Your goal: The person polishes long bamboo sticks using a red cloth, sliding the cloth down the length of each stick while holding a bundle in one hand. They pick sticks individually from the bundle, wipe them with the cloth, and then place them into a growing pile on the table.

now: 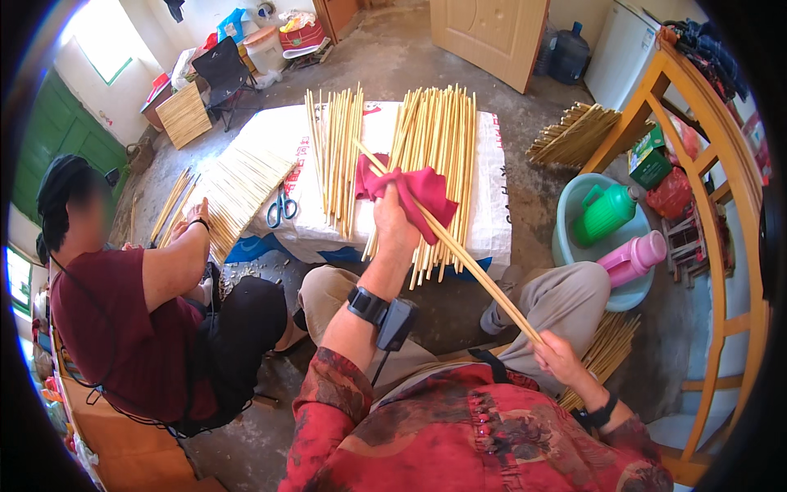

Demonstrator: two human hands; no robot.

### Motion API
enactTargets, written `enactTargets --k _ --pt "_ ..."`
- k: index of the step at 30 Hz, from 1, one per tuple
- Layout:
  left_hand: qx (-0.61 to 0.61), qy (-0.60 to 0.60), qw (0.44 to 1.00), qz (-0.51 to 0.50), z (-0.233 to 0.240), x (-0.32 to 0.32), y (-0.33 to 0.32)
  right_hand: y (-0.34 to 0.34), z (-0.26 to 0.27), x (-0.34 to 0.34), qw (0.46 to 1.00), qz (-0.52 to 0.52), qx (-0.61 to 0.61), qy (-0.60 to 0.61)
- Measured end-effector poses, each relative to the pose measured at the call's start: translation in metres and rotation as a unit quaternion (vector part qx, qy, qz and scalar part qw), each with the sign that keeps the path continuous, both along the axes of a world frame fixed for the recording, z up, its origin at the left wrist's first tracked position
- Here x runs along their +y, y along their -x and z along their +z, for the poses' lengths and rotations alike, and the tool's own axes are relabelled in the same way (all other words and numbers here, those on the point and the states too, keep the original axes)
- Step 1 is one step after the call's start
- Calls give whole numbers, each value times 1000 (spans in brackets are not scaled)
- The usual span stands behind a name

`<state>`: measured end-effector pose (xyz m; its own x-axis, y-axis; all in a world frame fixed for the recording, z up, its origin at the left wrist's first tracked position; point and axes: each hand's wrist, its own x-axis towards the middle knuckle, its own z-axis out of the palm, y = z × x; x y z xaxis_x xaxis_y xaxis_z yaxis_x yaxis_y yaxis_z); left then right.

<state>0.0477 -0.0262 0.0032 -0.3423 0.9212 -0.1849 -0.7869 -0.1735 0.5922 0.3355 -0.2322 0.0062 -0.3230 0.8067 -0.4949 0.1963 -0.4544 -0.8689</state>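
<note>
My left hand (392, 215) grips a dark pink cloth (430, 194) wrapped around pale, thin sticks (486, 280). Down at the right, my right hand (556, 357) is closed on the lower end of the same sticks, which slant from upper left to lower right. Beneath the cloth, a wide row of similar sticks (446, 129) lies on a low surface covered with a white woven sheet (492, 184) that bears red writing. A narrower row of sticks (341, 154) lies to its left. Blue-handled scissors (281, 210) rest near the sheet's left edge.
A co-worker (123, 295) sits at the left, both hands by a flat mat of sticks (246, 184). At the right, a light blue basin (562, 246) holds a green flask (605, 215) and a pink flask (633, 258). Beyond it stands a wooden frame (716, 246). Stick bundles (572, 132) lie on the floor.
</note>
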Motion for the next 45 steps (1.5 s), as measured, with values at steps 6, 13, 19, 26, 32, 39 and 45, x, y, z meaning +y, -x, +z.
enactTargets --k 6,13,19,26,32,39,45 --pt "-13 17 994 107 14 29 68 -80 -29 -68 995 -93 -32 -10" --pt "-73 -18 988 -133 -16 -27 -19 4 -4 29 985 -164 26 -52" --pt "-139 -87 958 -235 -5 -68 -38 82 15 83 986 -100 114 -74" --pt "-38 -52 979 -191 -14 -78 -35 114 -1 96 987 -68 125 -71" --pt "39 -28 987 -151 -16 -77 -51 126 -11 94 987 -80 102 -90" --pt "19 8 990 -138 5 -72 -69 107 3 78 994 -76 30 -73" --pt "4 45 999 -2 -10 -15 -10 25 -9 20 999 -29 14 -28"
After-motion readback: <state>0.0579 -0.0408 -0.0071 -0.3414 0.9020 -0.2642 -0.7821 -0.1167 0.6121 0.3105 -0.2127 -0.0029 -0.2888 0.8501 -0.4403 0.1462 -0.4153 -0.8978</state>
